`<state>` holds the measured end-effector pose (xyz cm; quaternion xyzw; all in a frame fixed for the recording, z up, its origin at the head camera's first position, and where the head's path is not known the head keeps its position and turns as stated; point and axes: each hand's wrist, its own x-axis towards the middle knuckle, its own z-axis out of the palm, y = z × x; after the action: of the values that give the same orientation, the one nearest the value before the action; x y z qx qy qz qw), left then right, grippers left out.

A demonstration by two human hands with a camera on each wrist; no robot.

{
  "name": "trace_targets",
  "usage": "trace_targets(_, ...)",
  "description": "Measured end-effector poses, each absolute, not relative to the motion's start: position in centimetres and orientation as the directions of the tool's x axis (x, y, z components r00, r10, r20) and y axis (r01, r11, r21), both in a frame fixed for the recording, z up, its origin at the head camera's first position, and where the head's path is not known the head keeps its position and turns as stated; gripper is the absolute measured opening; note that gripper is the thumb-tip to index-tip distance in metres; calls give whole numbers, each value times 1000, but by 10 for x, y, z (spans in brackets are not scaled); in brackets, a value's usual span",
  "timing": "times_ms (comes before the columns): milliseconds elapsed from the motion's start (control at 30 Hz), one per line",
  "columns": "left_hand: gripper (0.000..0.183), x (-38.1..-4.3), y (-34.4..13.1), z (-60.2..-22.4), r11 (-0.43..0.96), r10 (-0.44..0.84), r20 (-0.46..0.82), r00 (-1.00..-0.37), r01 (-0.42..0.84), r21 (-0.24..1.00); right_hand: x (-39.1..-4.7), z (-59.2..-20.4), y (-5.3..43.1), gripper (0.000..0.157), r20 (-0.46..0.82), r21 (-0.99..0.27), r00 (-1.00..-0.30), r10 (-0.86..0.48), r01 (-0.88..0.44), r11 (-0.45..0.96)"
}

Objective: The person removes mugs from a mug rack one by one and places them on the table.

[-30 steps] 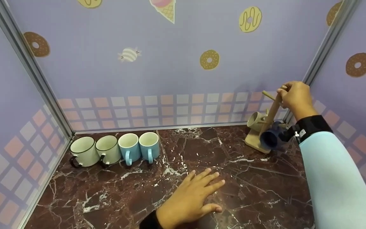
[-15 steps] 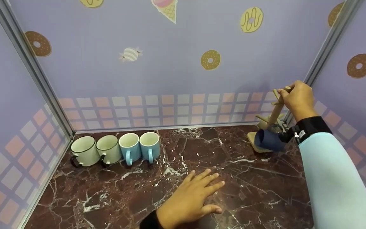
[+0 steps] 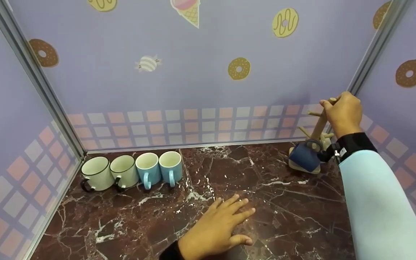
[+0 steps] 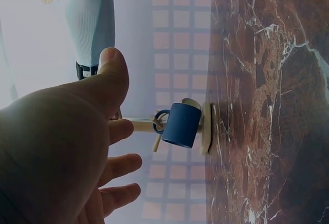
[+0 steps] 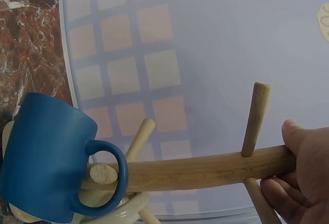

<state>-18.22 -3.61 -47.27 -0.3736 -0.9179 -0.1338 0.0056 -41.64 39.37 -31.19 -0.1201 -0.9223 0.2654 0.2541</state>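
My right hand (image 3: 344, 112) grips the top of a wooden mug tree (image 3: 320, 124), thumb on one side and fingers around the post. From a low peg hangs a dark blue mug (image 3: 303, 157) by its handle, tilted above the square base. A pale cream mug (image 5: 123, 208) hangs behind it, mostly hidden. In the right wrist view, bare pegs (image 5: 255, 118) stick out near the top of the post (image 5: 195, 173). My left hand (image 3: 217, 228) rests palm down on the marble-patterned table, fingers spread and holding nothing.
Two cream mugs with black handles (image 3: 97, 176) and two light blue mugs (image 3: 148, 171) stand upright in a row at the back left of the dark red table (image 3: 150, 224). Purple panels (image 3: 200, 86) with sweets and tile prints close off the back and sides.
The mug tree has turned under my right hand and shifted slightly right, so the blue mug has swung round to the front left and its handle shows. The left hand stays put.
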Motion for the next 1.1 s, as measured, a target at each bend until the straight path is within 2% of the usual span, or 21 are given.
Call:
trace_targets(267,84,-180,-33,-472,694,675,100,-731,675,252,-411,-310,396,66,391,-583,-843,369,84,808)
trace_targets(500,88,-180,-33,-468,691,673,120,-730,678,250,-404,-299,398,61,342,-557,-885,316,80,826)
trace_targets(700,87,-180,-34,-467,690,674,113,-730,677,256,-402,-303,396,57,363,-565,-877,314,61,823)
trace_targets(833,86,-180,-35,-466,694,668,124,-733,675,250,-399,-312,397,56,397,-635,-842,366,36,772)
trace_targets(967,85,-180,-35,-466,689,673,132,-728,682,246,-394,-330,396,47,482,-706,-758,440,-39,707)
trace_targets(1100,84,-179,-34,-467,681,687,130,-715,696,228,-389,-355,393,38,568,-721,-668,481,-122,682)
